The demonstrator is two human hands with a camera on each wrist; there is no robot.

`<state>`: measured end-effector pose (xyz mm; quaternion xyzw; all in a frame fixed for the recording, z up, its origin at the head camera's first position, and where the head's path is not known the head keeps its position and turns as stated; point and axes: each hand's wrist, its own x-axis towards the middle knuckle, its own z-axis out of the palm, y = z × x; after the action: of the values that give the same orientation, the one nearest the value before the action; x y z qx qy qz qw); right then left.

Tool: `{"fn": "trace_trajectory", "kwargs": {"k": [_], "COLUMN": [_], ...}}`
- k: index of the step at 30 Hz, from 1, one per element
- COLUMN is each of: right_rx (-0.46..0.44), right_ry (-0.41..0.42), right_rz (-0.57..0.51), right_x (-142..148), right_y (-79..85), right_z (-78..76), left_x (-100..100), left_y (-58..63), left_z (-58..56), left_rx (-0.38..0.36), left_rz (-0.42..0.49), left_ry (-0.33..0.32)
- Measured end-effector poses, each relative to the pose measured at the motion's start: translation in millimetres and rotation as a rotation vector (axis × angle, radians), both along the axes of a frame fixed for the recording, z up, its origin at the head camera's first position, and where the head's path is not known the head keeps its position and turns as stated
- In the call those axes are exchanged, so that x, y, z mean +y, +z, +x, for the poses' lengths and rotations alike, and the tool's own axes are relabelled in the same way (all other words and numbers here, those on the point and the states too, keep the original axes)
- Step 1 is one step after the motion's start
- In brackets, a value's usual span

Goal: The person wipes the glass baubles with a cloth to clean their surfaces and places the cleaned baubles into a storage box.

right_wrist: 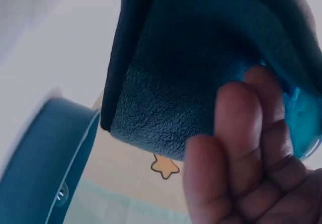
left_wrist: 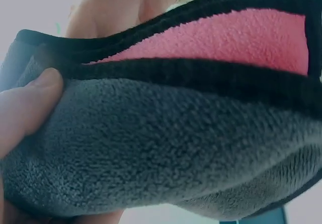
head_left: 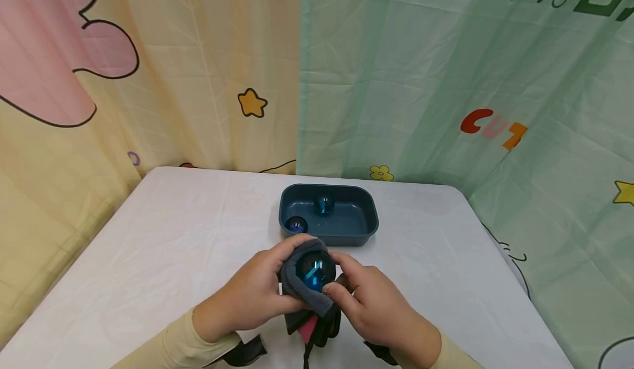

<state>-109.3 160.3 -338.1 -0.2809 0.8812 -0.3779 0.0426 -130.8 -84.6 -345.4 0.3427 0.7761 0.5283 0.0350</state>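
A shiny blue transparent ball sits in the folds of a grey fleecy cloth, above the near part of the table. My left hand grips the cloth from the left, wrapping it round the ball's side. With thumb and forefinger my right hand pinches the ball's right edge. In the left wrist view, the cloth's dark border and pink reverse side show, with the left thumb on the grey side. The right wrist view has the fingers beside the cloth and the ball partly hidden.
Just beyond the hands stands a dark blue rectangular tub. Inside it lie two more balls, a dark blue one at the near left and a teal one toward the back. The white table ends at printed curtains.
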Motion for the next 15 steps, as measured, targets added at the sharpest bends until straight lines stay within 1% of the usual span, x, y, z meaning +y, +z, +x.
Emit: {"fn": "trace_trajectory", "kwargs": {"k": [1, 2, 5, 9, 11, 13, 15], "right_rx": [-0.011, -0.001, 0.069, 0.228, 0.322, 0.414, 0.474], "right_ry": [0.001, 0.004, 0.007, 0.017, 0.01, 0.0, -0.007], "right_rz": [-0.006, -0.005, 0.038, 0.124, 0.179, 0.221, 0.235], "right_x": [-0.6, -1.2, -2.4, -2.2, -2.6, -3.3, -3.8], "right_y": [-0.6, -1.4, -0.8, 3.2, 4.4, 4.2, 2.9], "right_z": [-0.3, -0.3, 1.8, 4.7, 5.7, 6.2, 6.7], "left_x": [0.1, 0.2, -0.1, -1.1, -1.5, -1.9, -2.1], "left_y": [0.0, 0.1, 1.1, 3.0, 3.2, 3.2, 2.9], "left_z": [0.0, 0.0, 0.0, 0.7, 1.0, 1.3, 1.3], "left_rx": [0.004, 0.005, 0.009, 0.012, -0.001, -0.009, -0.016], "left_rz": [0.0, 0.003, 0.028, 0.061, 0.074, 0.072, 0.066], "left_ry": [0.004, 0.007, 0.01, 0.015, 0.009, 0.005, -0.003]}}
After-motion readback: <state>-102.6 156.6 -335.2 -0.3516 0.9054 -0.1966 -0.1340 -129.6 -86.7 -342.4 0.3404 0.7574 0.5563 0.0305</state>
